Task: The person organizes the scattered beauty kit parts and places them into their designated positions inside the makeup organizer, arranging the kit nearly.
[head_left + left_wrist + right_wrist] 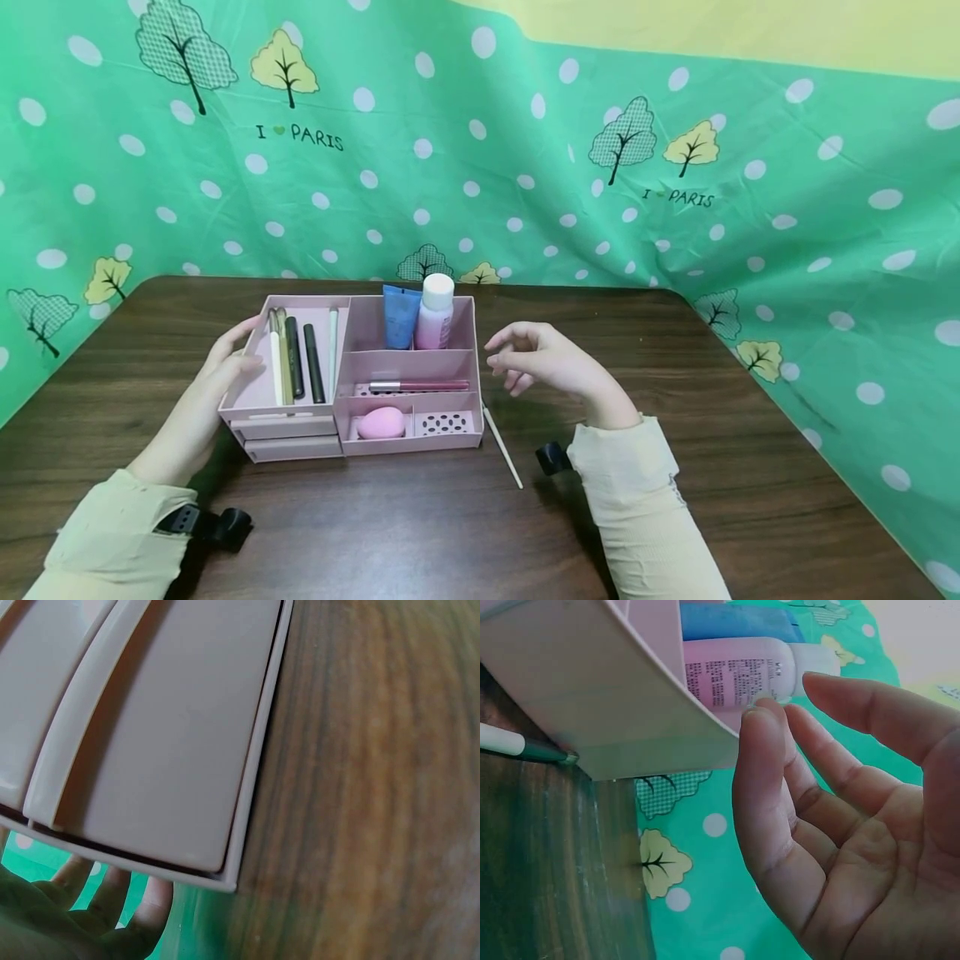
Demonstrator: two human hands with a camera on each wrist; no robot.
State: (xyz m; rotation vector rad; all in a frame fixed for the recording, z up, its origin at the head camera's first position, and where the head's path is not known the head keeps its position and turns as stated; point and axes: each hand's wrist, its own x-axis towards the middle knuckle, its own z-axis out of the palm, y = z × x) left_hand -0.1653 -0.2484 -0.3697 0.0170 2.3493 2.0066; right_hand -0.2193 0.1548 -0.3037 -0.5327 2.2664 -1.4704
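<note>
A pink desktop organizer point(411, 447) stands on the table, and my left hand point(225, 371) grips its left side, thumb over the rim. In the left wrist view, fingers point(150, 911) show beyond the edge of its drawer front point(172, 742). Off the organizer's right side hangs my right hand point(551, 358), holding nothing, its fingers loosely bent. Several pens point(294, 354) lie in the left tray. A blue tube point(401, 317) and a white-capped pink bottle point(435, 317) stand in the back compartment. On the table, a slim white stick point(504, 450) with a dark end lies against the organizer's right side.
A pinkish-red pen-like stick point(431, 386) lies in the middle compartment, and a pink makeup sponge point(382, 422) sits in a front one. The dark wooden table point(390, 533) reaches back to a green dotted cloth point(510, 167), which also hangs along the right side.
</note>
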